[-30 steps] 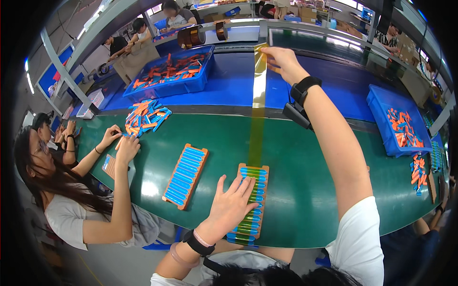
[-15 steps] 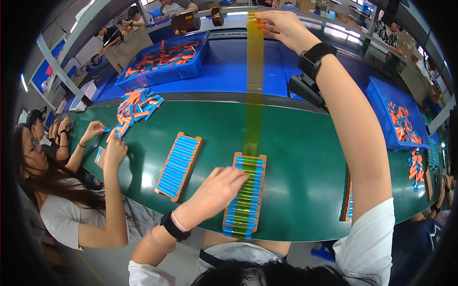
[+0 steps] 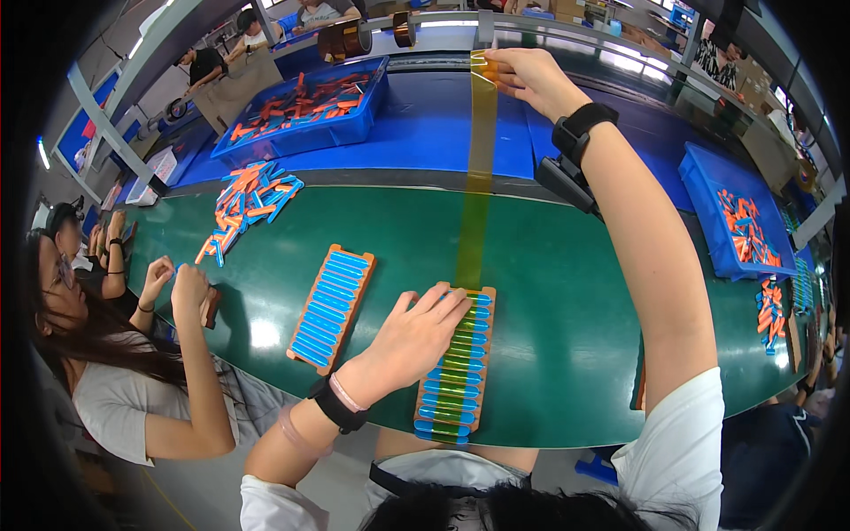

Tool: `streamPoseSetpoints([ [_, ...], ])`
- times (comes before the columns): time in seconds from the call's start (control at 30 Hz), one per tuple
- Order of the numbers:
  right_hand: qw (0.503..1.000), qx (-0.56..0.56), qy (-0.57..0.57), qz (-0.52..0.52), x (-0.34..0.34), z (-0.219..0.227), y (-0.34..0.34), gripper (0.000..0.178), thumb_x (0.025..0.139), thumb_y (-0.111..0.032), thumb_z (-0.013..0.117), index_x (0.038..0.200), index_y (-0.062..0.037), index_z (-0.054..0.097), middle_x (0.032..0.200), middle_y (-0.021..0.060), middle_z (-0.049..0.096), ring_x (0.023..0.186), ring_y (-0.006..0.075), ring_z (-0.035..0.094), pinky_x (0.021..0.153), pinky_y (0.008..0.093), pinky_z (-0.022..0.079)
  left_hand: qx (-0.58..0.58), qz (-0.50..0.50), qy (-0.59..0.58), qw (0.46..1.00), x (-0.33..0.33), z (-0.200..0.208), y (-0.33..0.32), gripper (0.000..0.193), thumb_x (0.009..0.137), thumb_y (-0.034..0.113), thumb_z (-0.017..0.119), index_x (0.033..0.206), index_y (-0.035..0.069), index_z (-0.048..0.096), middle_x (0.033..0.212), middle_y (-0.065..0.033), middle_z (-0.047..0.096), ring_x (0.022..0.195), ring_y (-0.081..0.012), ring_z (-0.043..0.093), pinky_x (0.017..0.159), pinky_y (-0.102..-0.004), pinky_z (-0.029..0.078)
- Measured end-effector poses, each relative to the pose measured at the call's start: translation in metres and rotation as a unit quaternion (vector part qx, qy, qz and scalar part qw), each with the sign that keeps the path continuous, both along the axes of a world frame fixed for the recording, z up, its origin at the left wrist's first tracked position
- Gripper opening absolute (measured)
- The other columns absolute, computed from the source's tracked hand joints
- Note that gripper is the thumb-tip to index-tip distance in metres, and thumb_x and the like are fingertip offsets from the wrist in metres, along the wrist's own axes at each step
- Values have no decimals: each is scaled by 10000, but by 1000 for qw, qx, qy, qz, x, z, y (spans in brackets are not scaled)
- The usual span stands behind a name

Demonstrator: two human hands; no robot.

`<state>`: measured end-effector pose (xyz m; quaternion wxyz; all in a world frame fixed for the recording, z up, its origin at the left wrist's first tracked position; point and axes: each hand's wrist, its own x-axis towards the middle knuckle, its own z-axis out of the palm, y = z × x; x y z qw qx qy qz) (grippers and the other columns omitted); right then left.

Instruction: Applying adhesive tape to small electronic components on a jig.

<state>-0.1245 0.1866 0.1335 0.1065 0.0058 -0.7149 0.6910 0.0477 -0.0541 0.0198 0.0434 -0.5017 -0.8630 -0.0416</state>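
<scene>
Your left hand [image 3: 416, 332] lies flat and open on the near tray [image 3: 456, 365], pinning the tape's stuck end. Your right hand [image 3: 527, 78] pinches the amber tape [image 3: 476, 190] far beyond that tray, keeping it taut above the cells.

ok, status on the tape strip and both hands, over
Left hand flat on the near tray, pinning the tape end. Right hand pinches the amber tape strip, stretched taut away from the tray. Second tray beside it, untouched. Nothing blocking.
</scene>
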Motion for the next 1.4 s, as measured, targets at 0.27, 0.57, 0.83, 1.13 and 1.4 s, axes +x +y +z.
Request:
streamPoseSetpoints([
  [0.27,997,17,71,-2,13,36,-4,270,820,-202,556,996,3,553,930,72,580,867,138,537,773,251,437,24,-28,-70,997,-6,9,-20,504,715,21,536,1201,47,408,1155,-110,446,1130,-236,378,865,-356,336],
  [0.57,974,-10,221,56,101,180,12,106,802,-125,564,852,-39,601,794,59,619,674,102,550,626,194,445,-62,-194,112,972,-24,30,-21,472,674,57,508,1142,110,475,1316,-63,344,1245,-239,277,936,-425,311],
  [0.83,938,182,291,-53,206,230,14,141,815,-119,543,887,-10,596,845,78,616,700,105,547,634,195,446,-22,-358,89,929,-58,6,33,458,651,176,619,1087,118,494,1146,-59,458,1100,-240,393,887,-415,347],
  [1.13,937,218,236,-136,260,222,-11,165,834,-108,505,899,16,592,859,108,594,768,144,548,693,222,451,-66,-126,-84,986,-141,-9,173,779,476,334,735,1139,32,460,1028,-192,477,982,-342,419,817,-425,388],
  [1.4,939,173,285,-79,272,218,-43,200,833,-126,516,953,28,561,925,100,590,804,150,537,725,251,448,-5,-46,-95,994,-98,-10,212,827,611,392,678,1251,2,330,1140,-210,440,1070,-353,386,887,-399,359],
])
